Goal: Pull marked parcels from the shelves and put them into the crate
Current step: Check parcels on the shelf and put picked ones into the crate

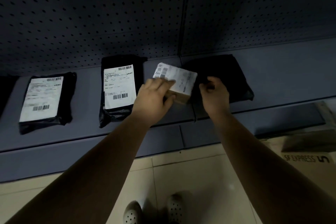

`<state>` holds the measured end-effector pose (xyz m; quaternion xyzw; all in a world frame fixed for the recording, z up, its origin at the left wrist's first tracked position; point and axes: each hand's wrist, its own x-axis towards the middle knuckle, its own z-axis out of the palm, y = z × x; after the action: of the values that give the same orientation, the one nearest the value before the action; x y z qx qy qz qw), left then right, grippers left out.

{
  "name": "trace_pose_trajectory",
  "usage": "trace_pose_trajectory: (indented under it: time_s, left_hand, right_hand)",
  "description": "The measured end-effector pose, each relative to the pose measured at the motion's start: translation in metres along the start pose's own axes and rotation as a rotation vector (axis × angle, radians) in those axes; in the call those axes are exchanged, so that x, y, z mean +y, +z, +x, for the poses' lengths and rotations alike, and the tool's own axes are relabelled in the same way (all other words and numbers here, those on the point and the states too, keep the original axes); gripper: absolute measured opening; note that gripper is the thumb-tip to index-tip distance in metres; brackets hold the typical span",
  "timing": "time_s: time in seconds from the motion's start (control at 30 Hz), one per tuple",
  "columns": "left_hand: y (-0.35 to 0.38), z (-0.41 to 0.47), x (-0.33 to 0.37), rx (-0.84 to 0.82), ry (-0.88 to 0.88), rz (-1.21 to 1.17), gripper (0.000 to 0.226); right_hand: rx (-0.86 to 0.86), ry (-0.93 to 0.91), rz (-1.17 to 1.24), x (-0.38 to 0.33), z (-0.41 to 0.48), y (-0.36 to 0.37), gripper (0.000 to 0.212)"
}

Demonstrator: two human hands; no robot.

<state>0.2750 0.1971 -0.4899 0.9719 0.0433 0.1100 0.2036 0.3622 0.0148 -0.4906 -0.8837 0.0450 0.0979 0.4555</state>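
Note:
A small brown cardboard parcel (183, 85) with a white shipping label sits tilted on the grey shelf (91, 132). My left hand (154, 96) grips its left side, fingers over the label and thumb against the front. Just to the right of it, my right hand (214, 92) pinches the near left edge of a black plastic mailer (229, 76) that shows no label. Two more black mailers lie to the left, one (118, 87) in the middle and one (45, 100) further left, both with white barcode labels facing up.
A perforated back panel (109, 14) rises behind the shelf. A cardboard box marked SF EXPRESS (307, 158) stands on the tiled floor at the right, below the shelf. My shoes (154, 211) are at the bottom centre.

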Motion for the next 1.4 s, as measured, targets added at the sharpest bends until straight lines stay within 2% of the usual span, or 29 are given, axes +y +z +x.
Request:
trace_pose_trajectory:
  time_s: [0.07,0.17,0.23,0.37,0.47,0.53,0.63,0.77,0.93,1.1,1.4]
  left_hand:
    - [-0.002,0.007,-0.005,0.035,-0.057,0.016,0.05]
    - [0.0,0.016,-0.014,-0.079,-0.127,0.079,0.053]
    - [0.001,0.018,-0.013,-0.126,-0.139,0.08,0.051]
    - [-0.001,0.007,-0.004,-0.033,-0.149,0.091,0.048]
    - [-0.001,0.002,-0.005,0.007,-0.282,-0.08,0.046]
    - [-0.001,0.0,-0.002,-0.095,-0.367,-0.227,0.047]
    - [-0.002,-0.002,0.001,-0.21,-0.389,-0.367,0.036]
    - [-0.005,-0.007,-0.002,-0.246,-0.35,-0.434,0.041]
    - [-0.006,-0.017,-0.005,-0.142,-0.327,-0.511,0.049]
    - [-0.006,-0.019,-0.007,-0.102,-0.347,-0.533,0.055]
    - [-0.015,-0.031,-0.007,-0.01,-0.25,-0.53,0.057]
  right_hand:
    - [-0.007,-0.064,-0.02,-0.001,-0.008,0.001,0.033]
    - [-0.089,-0.14,-0.104,0.003,-0.019,0.007,0.027]
    - [-0.159,-0.114,-0.118,0.002,-0.019,0.01,0.029]
    - [-0.191,0.031,0.048,-0.008,-0.013,0.009,0.037]
    - [-0.217,0.026,0.01,-0.011,-0.017,0.008,0.039]
    - [-0.248,0.052,-0.004,-0.008,-0.02,0.009,0.038]
    - [-0.34,0.099,0.069,-0.001,-0.024,0.01,0.034]
    - [-0.506,0.057,0.111,0.003,-0.023,0.01,0.057]
    - [-0.576,-0.023,0.13,0.006,-0.023,0.006,0.085]
    - [-0.562,-0.078,0.163,0.003,-0.025,0.005,0.084]
    - [-0.537,-0.16,0.198,0.002,-0.036,0.001,0.084]
